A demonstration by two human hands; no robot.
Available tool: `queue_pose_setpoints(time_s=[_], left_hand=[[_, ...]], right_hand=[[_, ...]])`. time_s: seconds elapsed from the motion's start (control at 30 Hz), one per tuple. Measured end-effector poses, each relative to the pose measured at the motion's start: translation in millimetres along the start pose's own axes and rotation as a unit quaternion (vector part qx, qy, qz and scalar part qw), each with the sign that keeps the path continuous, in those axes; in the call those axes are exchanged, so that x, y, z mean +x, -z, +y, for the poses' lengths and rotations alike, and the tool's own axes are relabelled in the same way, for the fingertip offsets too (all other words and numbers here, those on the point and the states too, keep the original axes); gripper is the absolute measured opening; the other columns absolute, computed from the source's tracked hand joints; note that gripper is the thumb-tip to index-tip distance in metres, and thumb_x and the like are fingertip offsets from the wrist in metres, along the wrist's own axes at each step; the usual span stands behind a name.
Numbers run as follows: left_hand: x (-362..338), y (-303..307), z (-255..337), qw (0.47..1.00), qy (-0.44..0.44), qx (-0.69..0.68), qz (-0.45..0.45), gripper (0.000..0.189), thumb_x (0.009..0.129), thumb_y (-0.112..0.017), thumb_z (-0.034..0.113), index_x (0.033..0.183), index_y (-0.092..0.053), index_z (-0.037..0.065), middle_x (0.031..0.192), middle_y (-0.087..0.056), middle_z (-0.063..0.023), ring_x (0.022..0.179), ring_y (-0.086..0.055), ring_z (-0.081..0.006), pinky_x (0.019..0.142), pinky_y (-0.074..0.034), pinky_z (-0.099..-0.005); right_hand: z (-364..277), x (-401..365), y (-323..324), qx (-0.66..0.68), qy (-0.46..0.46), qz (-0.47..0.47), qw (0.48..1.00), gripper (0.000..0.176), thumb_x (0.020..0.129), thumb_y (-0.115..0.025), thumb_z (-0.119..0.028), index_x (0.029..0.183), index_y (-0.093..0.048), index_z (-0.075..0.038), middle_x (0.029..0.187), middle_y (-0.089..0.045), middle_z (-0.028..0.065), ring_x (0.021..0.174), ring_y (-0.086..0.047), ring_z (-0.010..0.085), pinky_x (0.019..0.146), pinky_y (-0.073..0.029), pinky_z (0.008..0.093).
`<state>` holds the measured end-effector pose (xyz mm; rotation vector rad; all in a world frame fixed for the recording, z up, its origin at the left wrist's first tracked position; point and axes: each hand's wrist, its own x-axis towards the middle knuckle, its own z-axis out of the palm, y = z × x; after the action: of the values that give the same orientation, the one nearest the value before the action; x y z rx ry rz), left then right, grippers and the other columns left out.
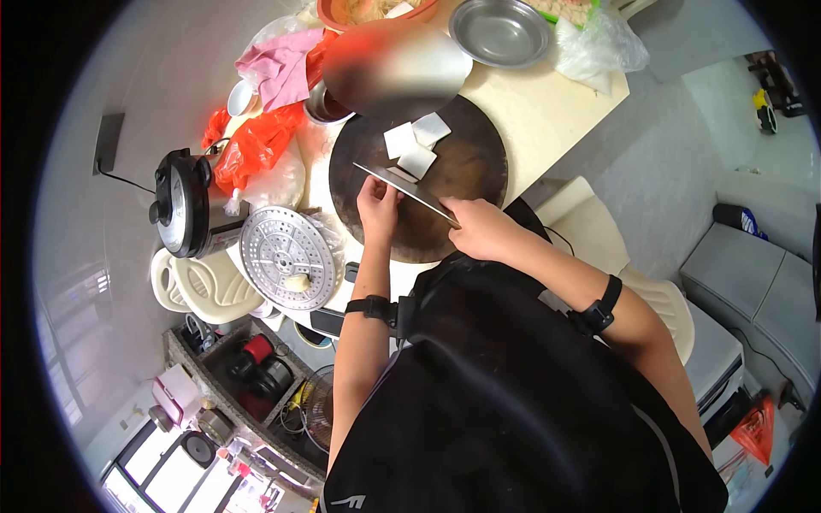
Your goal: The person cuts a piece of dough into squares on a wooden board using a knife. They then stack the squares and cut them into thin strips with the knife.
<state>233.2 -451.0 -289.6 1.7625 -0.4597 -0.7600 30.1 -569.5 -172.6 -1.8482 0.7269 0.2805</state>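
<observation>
A large knife lies across the front part of a round dark cutting board, its blade slanting up to the left. My right hand is closed round its handle. My left hand is beside the blade near its tip, fingers bent and closed; what they press on, if anything, is hidden. Several white square pieces, one of them a white piece, lie on the board just beyond the blade. A smaller white slice shows right against the blade's far side.
Left of the board are a perforated metal tray, red plastic bags, a pink cloth and a black cooker. A metal bowl and a clear plastic bag are at the far side. A blurred oval covers the board's far edge.
</observation>
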Motion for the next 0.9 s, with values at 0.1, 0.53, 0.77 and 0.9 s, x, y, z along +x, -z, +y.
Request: queue_pose_setpoints(time_s=[0.1, 0.53, 0.77, 0.9], left_hand=[[-0.4, -3.9, 2.3, 1.0, -0.014, 0.017, 0.005, 0.013, 0.105, -0.067, 0.011, 0.109, -0.067, -0.002, 0.09, -0.072, -0.0032, 0.077, -0.067, -0.0096, 0.07, -0.054, -0.0259], [0.7, -7.8, -10.7, 0.991, -0.107, 0.08, 0.031, 0.018, 0.103, -0.067, 0.01, 0.114, -0.069, -0.004, 0.088, -0.075, -0.01, 0.075, -0.069, -0.0143, 0.07, -0.054, -0.0322], [-0.8, -8.8, -0.1, 0.984, -0.11, 0.131, 0.04, 0.017, 0.101, -0.068, 0.011, 0.111, -0.068, -0.003, 0.083, -0.074, -0.0133, 0.071, -0.07, -0.0187, 0.069, -0.054, -0.0342], [-2.4, -9.2, 0.6, 0.984, -0.111, 0.131, 0.04, 0.017, 0.101, -0.068, 0.011, 0.11, -0.068, -0.003, 0.082, -0.074, -0.0139, 0.069, -0.07, -0.0198, 0.068, -0.053, -0.0348]], right_hand=[[1.6, -7.2, 0.0, -0.004, 0.002, 0.004, 1.0, 0.055, 0.092, -0.061, -0.007, 0.145, -0.056, 0.005, 0.104, -0.074, 0.0285, 0.102, -0.073, 0.045, 0.088, -0.057, 0.0506], [2.9, -15.4, 1.3, -0.008, -0.004, 0.008, 1.0, 0.058, 0.091, -0.061, -0.007, 0.147, -0.055, 0.006, 0.11, -0.075, 0.0286, 0.105, -0.072, 0.0445, 0.092, -0.058, 0.05], [-5.4, -17.8, 6.4, -0.004, -0.024, -0.006, 1.0, 0.059, 0.09, -0.061, -0.007, 0.147, -0.055, 0.006, 0.109, -0.075, 0.0285, 0.104, -0.073, 0.0442, 0.093, -0.058, 0.0498], [0.0, -14.9, 4.1, -0.012, -0.014, -0.005, 1.0, 0.056, 0.09, -0.061, -0.006, 0.144, -0.056, 0.007, 0.107, -0.075, 0.0285, 0.103, -0.073, 0.0445, 0.091, -0.058, 0.0504]])
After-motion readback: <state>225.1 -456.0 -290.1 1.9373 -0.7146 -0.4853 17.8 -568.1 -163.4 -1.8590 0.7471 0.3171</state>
